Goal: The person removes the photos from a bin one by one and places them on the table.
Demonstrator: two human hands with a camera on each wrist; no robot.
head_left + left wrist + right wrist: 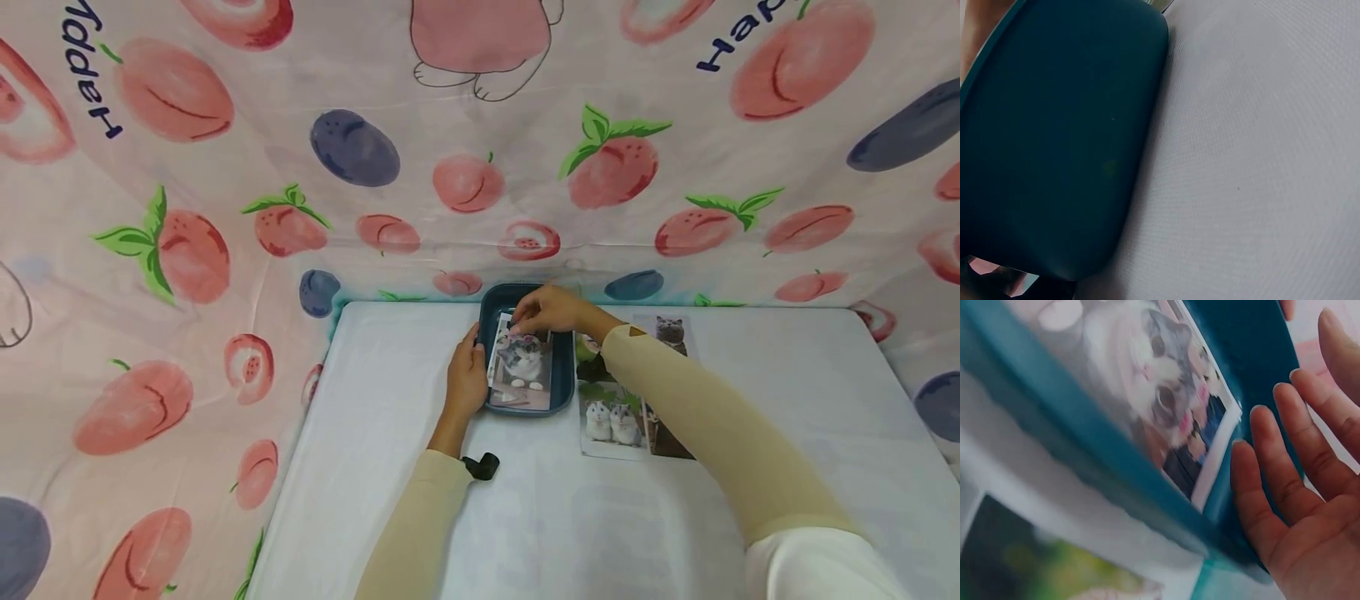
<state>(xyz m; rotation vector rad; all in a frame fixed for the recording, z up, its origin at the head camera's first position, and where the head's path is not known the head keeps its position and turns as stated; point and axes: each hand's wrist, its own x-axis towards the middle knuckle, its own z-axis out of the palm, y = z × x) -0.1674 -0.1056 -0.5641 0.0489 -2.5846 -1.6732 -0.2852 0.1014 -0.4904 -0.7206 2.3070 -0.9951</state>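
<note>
A dark teal tray [564, 392] lies near the table's back edge, and its outer wall [1066, 137] fills much of the left wrist view. Inside lies a photo card [522, 367] of a grey-and-white cat with a pink flower, its white border [1217, 459] visible. My left hand [467, 375] holds the tray's left side; some of its fingers are hidden. Over the tray's far end, my right hand [555, 310] hovers by the card's top edge. In the right wrist view its fingers [1279, 456] are spread and extended, with nothing between them.
Right of the tray, partly under my right forearm, lie a card with two hamsters [611, 423], a dark-bottomed card [670, 439] and a grey cat picture [671, 332]. A fruit-print cloth [465, 217] hangs behind the white table [570, 525].
</note>
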